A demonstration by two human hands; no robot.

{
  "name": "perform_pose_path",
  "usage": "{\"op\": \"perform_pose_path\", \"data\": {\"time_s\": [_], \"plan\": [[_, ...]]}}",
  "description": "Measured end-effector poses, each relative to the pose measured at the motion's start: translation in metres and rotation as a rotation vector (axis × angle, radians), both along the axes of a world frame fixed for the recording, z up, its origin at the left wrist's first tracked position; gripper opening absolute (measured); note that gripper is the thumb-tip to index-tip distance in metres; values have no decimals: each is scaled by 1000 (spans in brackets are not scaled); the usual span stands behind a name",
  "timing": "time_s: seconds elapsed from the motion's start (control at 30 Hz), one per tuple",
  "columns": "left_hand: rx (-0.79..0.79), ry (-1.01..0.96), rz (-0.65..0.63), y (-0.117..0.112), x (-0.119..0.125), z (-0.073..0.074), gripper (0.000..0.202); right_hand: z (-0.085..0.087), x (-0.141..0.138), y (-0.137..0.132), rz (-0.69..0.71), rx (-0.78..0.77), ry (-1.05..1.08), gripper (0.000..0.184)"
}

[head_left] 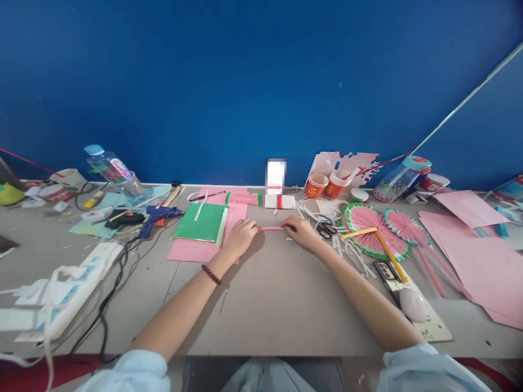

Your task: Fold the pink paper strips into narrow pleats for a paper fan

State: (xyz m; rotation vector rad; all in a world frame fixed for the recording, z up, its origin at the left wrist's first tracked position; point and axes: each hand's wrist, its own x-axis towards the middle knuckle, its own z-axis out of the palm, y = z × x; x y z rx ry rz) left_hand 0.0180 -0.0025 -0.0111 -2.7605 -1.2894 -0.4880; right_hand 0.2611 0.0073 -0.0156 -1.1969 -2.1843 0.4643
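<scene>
A thin pink folded paper strip (272, 228) lies stretched between my two hands on the grey table (265, 305). My left hand (240, 237) is closed, pinching the strip's left end; a dark red bead bracelet sits on that wrist. My right hand (300, 231) is closed on the strip's right end. Just left of my left hand lie a green paper stack (202, 222) and a pink sheet (192, 251) beneath it.
Watermelon-patterned paper fans (376, 228), scissors (326, 231) and white strips lie to the right, with large pink sheets (482, 261) further right. Red paper cups (324, 186) stand at the back. A glue gun (157, 216), a bottle (112, 170) and a power strip (69, 294) with cables sit left.
</scene>
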Motion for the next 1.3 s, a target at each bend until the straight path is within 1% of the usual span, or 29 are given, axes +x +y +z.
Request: {"op": "perform_pose_path", "data": {"time_s": [0.07, 0.13, 0.23, 0.3, 0.47, 0.6, 0.7, 0.8, 0.93, 1.0, 1.07, 1.17, 1.23, 1.3], "plan": [[6, 25, 1, 0, 0, 0, 18, 1, 2, -1, 28, -1, -14, 21], [13, 57, -5, 0, 1, 1, 17, 2, 5, -1, 44, -35, -16, 18], [25, 97, -19, 0, 1, 1, 16, 3, 8, 0, 30, -90, -6, 16], [35, 95, -22, 0, 2, 2, 16, 2, 8, 2, 19, -90, 6, 16], [64, 50, 38, -1, 4, 3, 20, 1, 6, 2, 14, -27, 27, 16], [7, -102, 62, -4, 4, 4, 17, 3, 4, 0, -29, -46, 62, 17], [-89, -261, 53, -6, 2, 4, 19, 6, 3, -2, -70, -89, 129, 18], [-204, -405, 12, -7, 0, 6, 23, 9, 3, -2, -108, -106, 184, 19], [-329, -553, -17, -11, 1, 11, 22, 14, 4, 0, -157, -114, 204, 18], [-400, -608, -13, -13, 2, 13, 22, 19, 6, 1, -140, -108, 183, 18], [-513, -652, -18, -14, 3, 15, 21, 26, 7, 0, -95, -94, 144, 19], [-787, -716, -41, -18, 5, 20, 25, 38, 6, -5, -24, -75, 88, 20], [-929, -769, -36, -20, 6, 24, 30, 47, 3, -11, 19, -74, 46, 21], [-966, -810, -14, -24, 9, 28, 34, 55, -2, -17, 44, -82, 18, 22]]}}
